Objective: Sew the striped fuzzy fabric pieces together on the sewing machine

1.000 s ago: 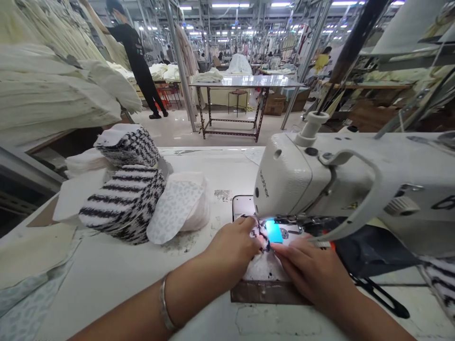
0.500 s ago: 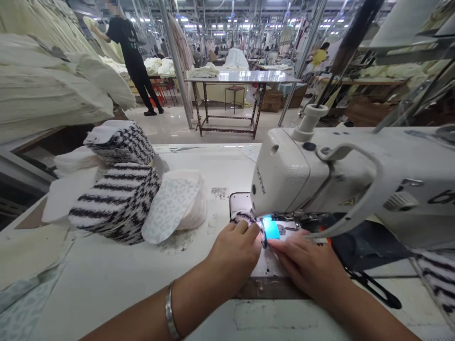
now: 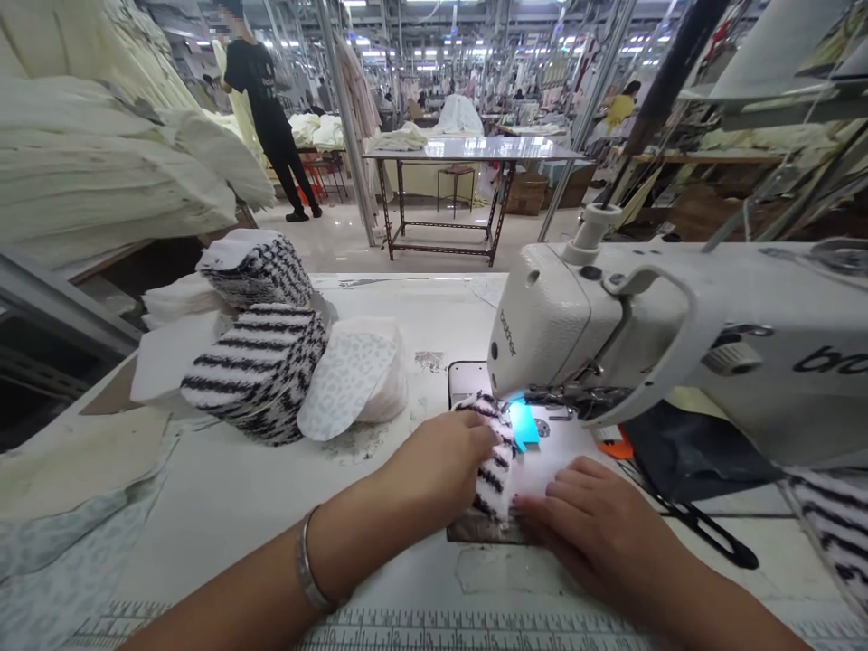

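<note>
A small black-and-white striped fuzzy fabric piece (image 3: 494,452) lies under the head of a white sewing machine (image 3: 610,325), beside its lit needle area. My left hand (image 3: 438,466) presses on the piece's left side with fingers curled against it; a silver bangle is on that wrist. My right hand (image 3: 587,520) lies flat on the pale lining of the same piece, fingers together, just right of the striped edge. Both hands rest on the white sewing table (image 3: 223,506).
Stacks of striped fuzzy pieces (image 3: 261,362) and pale leopard-print pieces (image 3: 353,375) sit left of the machine. Black scissors (image 3: 705,529) lie to the right. A ruler strip (image 3: 475,628) runs along the near edge. A person in black (image 3: 264,99) stands far back by a metal table (image 3: 467,154).
The striped piece has come toward me from under the needle, now standing up more between my hands. Both hands drew back with it, and my view shifted slightly.
</note>
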A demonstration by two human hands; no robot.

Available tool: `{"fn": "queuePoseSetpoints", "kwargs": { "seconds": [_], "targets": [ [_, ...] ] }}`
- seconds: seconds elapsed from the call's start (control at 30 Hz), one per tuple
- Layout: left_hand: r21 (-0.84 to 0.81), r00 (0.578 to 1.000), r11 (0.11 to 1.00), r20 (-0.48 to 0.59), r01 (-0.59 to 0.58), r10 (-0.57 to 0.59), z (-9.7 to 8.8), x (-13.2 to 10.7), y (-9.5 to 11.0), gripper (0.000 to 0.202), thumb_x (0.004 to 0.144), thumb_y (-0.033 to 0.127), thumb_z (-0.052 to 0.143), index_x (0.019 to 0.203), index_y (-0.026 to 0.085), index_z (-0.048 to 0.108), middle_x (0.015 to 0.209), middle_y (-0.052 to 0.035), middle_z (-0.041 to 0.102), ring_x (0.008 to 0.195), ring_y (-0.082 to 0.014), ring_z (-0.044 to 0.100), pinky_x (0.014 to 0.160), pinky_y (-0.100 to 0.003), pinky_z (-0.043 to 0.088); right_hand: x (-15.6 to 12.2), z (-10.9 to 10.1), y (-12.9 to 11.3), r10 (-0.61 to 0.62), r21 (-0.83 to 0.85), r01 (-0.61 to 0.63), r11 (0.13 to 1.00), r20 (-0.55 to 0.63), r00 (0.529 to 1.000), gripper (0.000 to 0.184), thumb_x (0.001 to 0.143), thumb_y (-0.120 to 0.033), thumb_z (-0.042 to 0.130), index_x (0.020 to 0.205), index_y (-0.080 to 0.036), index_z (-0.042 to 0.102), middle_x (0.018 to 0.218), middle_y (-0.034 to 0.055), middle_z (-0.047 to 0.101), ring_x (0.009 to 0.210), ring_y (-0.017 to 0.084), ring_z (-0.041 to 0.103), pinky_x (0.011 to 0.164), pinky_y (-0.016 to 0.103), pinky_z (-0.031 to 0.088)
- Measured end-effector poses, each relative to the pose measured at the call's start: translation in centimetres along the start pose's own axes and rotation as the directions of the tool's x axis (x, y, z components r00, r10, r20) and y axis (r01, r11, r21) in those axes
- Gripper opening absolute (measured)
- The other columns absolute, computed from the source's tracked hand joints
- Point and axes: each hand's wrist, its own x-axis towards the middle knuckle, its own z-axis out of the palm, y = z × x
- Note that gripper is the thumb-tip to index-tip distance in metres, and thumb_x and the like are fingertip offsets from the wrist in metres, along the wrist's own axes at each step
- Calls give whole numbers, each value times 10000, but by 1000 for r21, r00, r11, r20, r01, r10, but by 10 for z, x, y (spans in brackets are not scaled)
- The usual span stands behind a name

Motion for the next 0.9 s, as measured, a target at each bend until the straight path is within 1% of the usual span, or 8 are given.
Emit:
{"fn": "queuePoseSetpoints", "kwargs": {
  "seconds": [0.1,0.17,0.3,0.43,0.53,0.63,0.77,0.9],
  "targets": [
    [-48,999,998,-11,41,-41,-6,-8,6,206,849,116,454,964,158,619,984,-57,632,893,-180,592,802,-311,487,1,7,-6,-28,0,28,1000,-6,1000,134,896,-142,448,842,-165,568,586,-26,512,555,131,396,592,297,226],
    [-48,1000,999,-12,2,-3,-9,-14,7,155,848,146,488,897,159,634,1005,-53,616,917,-180,573,816,-309,475,3,13,-9,-42,-21,42,999,-16,999,139,894,-138,443,841,-161,570,580,-25,508,553,131,398,593,301,223],
    [23,967,967,33,-253,252,-9,-21,-2,148,771,289,658,883,193,646,1056,-18,593,1014,-199,504,905,-337,404,6,22,-9,-49,-27,47,999,-54,997,207,866,-105,403,729,-168,545,558,-22,476,542,134,379,580,302,219],
    [183,911,895,11,-408,413,3,-22,-9,105,840,182,570,743,158,602,902,-19,609,896,-175,510,818,-318,395,3,24,-6,-65,2,65,998,-39,997,204,838,-86,392,708,-170,525,565,-21,476,539,132,380,572,297,218],
    [232,894,888,-122,-397,431,15,-22,-7,173,891,171,489,744,153,577,775,-17,575,769,-158,484,698,-296,389,1,22,-4,-83,15,84,996,-31,996,203,833,-63,380,724,-169,515,569,-24,482,532,125,381,567,294,215],
    [165,881,914,-246,-372,403,29,-23,-3,187,907,188,465,746,153,554,723,-7,543,686,-139,451,629,-271,376,-1,20,-3,-95,-1,95,995,-33,995,231,848,-66,368,670,-175,467,551,-32,457,519,117,359,561,292,211],
    [145,896,916,-200,-374,397,40,-27,-2,182,911,163,451,749,155,531,748,-7,542,693,-130,460,636,-263,383,-3,21,-3,-98,-11,98,995,-16,995,246,867,-80,376,656,-179,454,550,-33,459,519,114,362,561,291,218],
    [212,903,901,-126,-379,410,40,-28,-3,177,922,204,440,780,157,536,765,-14,538,708,-139,462,627,-277,383,-5,21,-2,-86,16,86,996,-18,996,226,877,-92,381,704,-175,500,557,-32,476,523,116,389,562,290,231]
  ]
}}
